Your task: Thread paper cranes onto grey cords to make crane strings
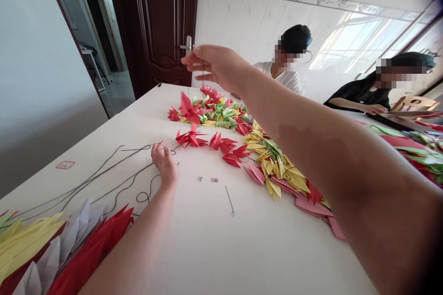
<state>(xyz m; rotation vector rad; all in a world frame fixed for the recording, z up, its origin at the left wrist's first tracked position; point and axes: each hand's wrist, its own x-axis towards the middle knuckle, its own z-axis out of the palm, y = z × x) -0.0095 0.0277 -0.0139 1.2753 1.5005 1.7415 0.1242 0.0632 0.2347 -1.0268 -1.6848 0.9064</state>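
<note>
My right hand is raised over the far part of the table, fingers pinched on a thin thread that barely shows. A red folded paper crane hangs beneath it, a little blurred. Low over the tabletop, my left hand has its fingers curled around a dark cord, whose loose lengths trail leftward. Just beyond it are several red paper cranes in a row. A string of yellow cranes runs on from them, partly hidden behind my right forearm.
A needle lies on the white table, near a tiny bead-like piece and a small printed label. Stacked paper cranes fill the near left corner. Two people sit at the far right side. A brown door stands behind.
</note>
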